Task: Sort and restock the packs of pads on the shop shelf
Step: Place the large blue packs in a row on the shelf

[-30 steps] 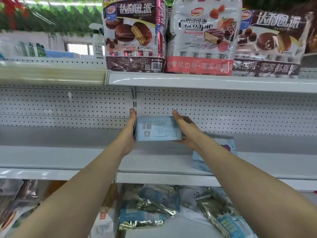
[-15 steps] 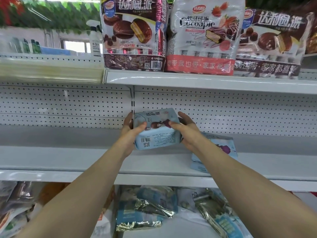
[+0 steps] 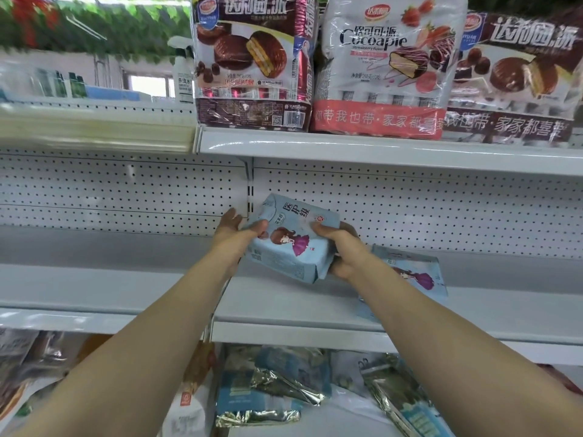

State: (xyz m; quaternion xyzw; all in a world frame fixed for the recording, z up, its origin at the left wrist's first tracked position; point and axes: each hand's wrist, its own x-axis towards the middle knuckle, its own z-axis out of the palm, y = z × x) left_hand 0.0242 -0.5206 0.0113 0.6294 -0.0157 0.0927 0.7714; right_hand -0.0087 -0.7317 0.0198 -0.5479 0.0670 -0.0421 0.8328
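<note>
While both hands carry it between them, the light-blue pack of pads (image 3: 290, 244) hangs tilted over the middle shelf (image 3: 284, 307). Its printed face, with a cartoon girl in a purple dress, is turned up toward the camera, and its top edge leans away toward the pegboard back panel (image 3: 126, 190). The left hand (image 3: 233, 234) pinches the pack's left end: the thumb presses on the front face, and the fingers run straight up behind the edge. The right hand (image 3: 342, 250) grips the right end, thumb on the face and fingers curled round the side and underneath. Holding it at both ends with the picture outward looks like a way of squaring the pack so that its front faces the shopper when it is set down. Its lower corner seems clear of the board, though I cannot tell for certain.

Just right of the right hand, partly hidden by that forearm, a second pack (image 3: 416, 272) of the same design lies flat on the same shelf, probably marking where the row is meant to go. To the left of the left hand the shelf shows only bare board. Both packs are sealed, so the pads inside cannot be seen.

Above the hands, the upper shelf (image 3: 347, 146) carries three upright bags: a chocolate pie bag (image 3: 252, 64), a strawberry Cocoapie bag (image 3: 388, 67) and another chocolate pie bag (image 3: 520, 80). Below the forearms, the lower shelf holds a loose jumble of foil pouches (image 3: 277, 389), not pads as far as I can judge.
</note>
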